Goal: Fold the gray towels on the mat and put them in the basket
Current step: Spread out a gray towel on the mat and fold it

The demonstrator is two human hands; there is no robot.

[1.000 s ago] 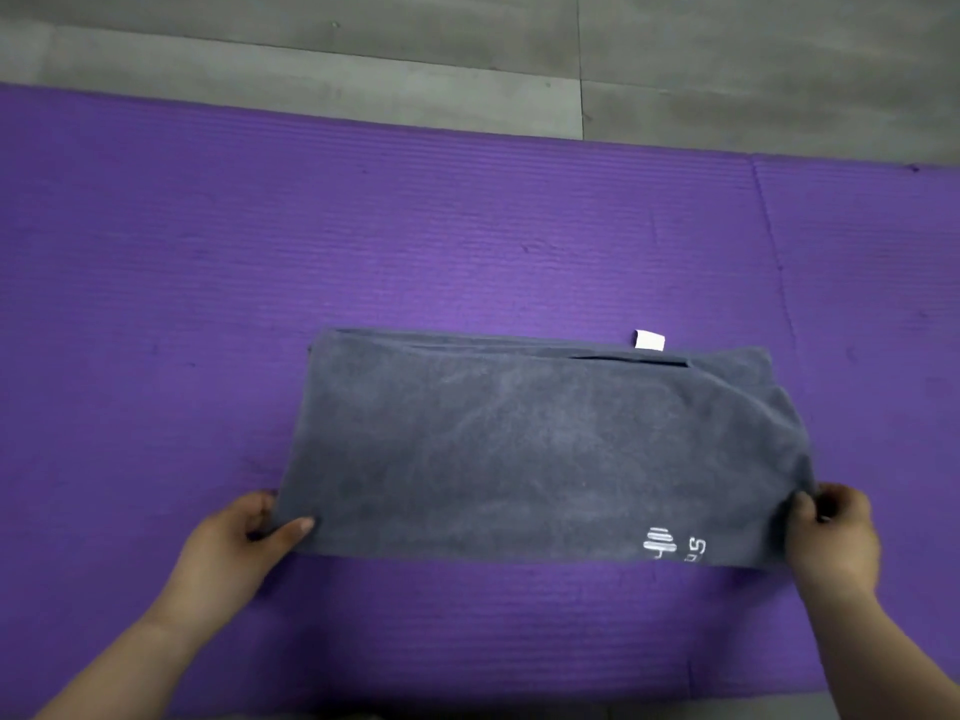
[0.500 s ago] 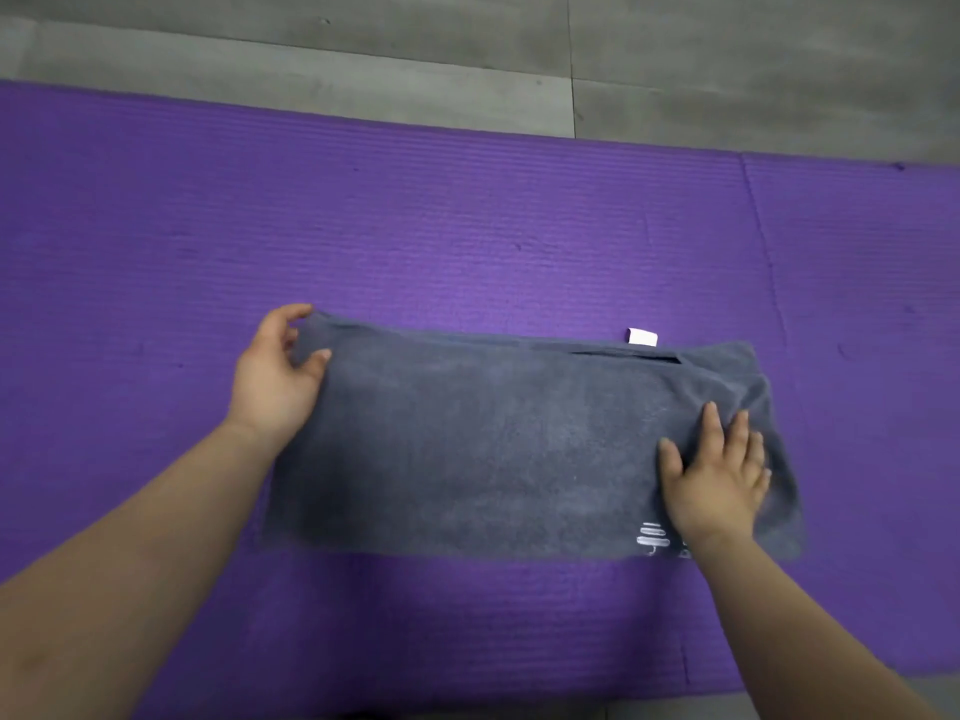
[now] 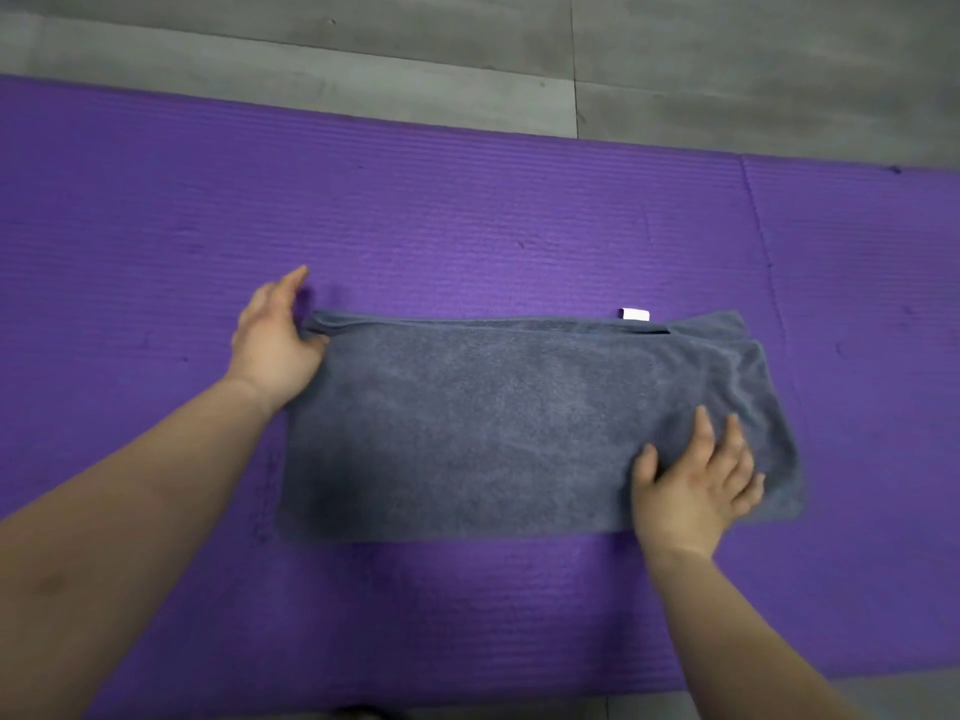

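Note:
A gray towel (image 3: 519, 423), folded into a long rectangle, lies flat on the purple mat (image 3: 467, 210). A small white tag (image 3: 635, 314) sticks out at its far edge. My left hand (image 3: 278, 340) grips the towel's far left corner, thumb on the cloth and forefinger pointing away. My right hand (image 3: 693, 480) presses flat, fingers spread, on the near right part of the towel and covers its white logo. No basket is in view.
Gray floor tiles (image 3: 675, 54) lie beyond the mat's far edge. A seam (image 3: 758, 241) runs across the mat at the right. A strip of gray floor (image 3: 779, 704) shows at the near edge.
Both hands left the near corners. The left hand went to the far left corner and closed on it. The right hand moved onto the towel's right part and has slid slightly nearer.

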